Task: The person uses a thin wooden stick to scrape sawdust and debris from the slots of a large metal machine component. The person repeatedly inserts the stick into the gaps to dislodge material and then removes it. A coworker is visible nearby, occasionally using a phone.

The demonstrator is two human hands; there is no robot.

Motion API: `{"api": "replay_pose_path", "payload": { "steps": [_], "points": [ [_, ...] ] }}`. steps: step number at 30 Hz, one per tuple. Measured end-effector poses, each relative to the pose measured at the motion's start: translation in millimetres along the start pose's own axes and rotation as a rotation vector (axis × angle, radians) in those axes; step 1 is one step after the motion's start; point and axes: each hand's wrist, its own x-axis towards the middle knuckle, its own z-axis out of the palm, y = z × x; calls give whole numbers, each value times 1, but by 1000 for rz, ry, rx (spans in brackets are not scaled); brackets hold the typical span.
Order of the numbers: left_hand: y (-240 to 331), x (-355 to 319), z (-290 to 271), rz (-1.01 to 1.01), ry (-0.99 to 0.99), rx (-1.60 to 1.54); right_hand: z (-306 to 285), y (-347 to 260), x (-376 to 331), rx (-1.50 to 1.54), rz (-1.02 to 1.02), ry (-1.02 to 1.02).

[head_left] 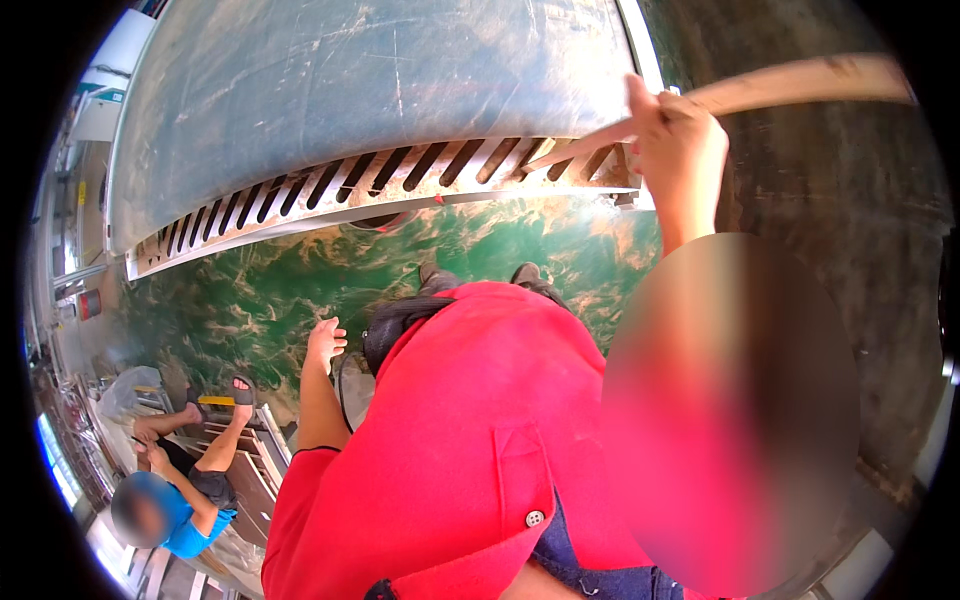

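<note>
My right hand [682,140] is closed around a long wooden strip [800,85], at the right end of a large worn grey-blue worktop [380,80]. The strip's thin end slants down to the left and lies over the slotted edge [370,178] of the worktop; whether it enters a slot I cannot tell. Its broader end reaches far out to the right. My left hand [326,340] hangs low at my side, fingers loosely apart and holding nothing. A blurred patch covers part of my right arm.
Pale dust streaks the green floor [270,290] around my shoes [525,272]. A brown wall-like surface [840,200] stands at the right. On the lower left a person in a blue shirt [190,530] sits beside stacked boards [255,470] and a clear plastic bag [130,390].
</note>
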Motion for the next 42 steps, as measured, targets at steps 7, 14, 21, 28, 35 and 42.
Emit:
{"api": "replay_pose_path", "payload": {
  "steps": [7, 14, 21, 28, 35, 42],
  "points": [
    [-2, -4, -6, 55, 0, -40, 24, 32, 12, 153, 53, -38],
    [-21, -11, -4, 5, 17, -68, 21, 102, -12, 520, 362, -66],
    [-14, -12, -7, 17, 11, -61, 89, 195, -22, 756, 603, -177],
    [-8, -21, -13, 31, 48, -49, 58, 209, -23, 785, 620, 134],
    [-17, -19, -10, 5, 27, -50, -18, 101, -38, 523, 381, 334],
    [-17, -17, -4, 8, -5, -47, 40, 63, -38, 252, 216, 137]
  ]
}}
